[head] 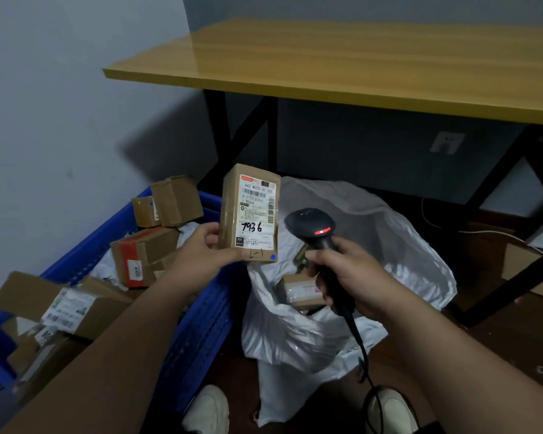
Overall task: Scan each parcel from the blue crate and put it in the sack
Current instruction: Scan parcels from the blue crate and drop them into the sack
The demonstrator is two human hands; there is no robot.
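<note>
Below the yellow table point(342, 57), left hand point(207, 249) grips an upright parcel point(248, 214) beside the scanner point(314, 228) clasped in right hand point(351, 277).

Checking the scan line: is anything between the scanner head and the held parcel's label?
Nothing solid: in the head view the scanner and held parcel are apart, with only the white sack behind the gap.

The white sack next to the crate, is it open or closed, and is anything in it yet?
Open. The sack gapes at its mouth, and a brown parcel lies inside.
</note>
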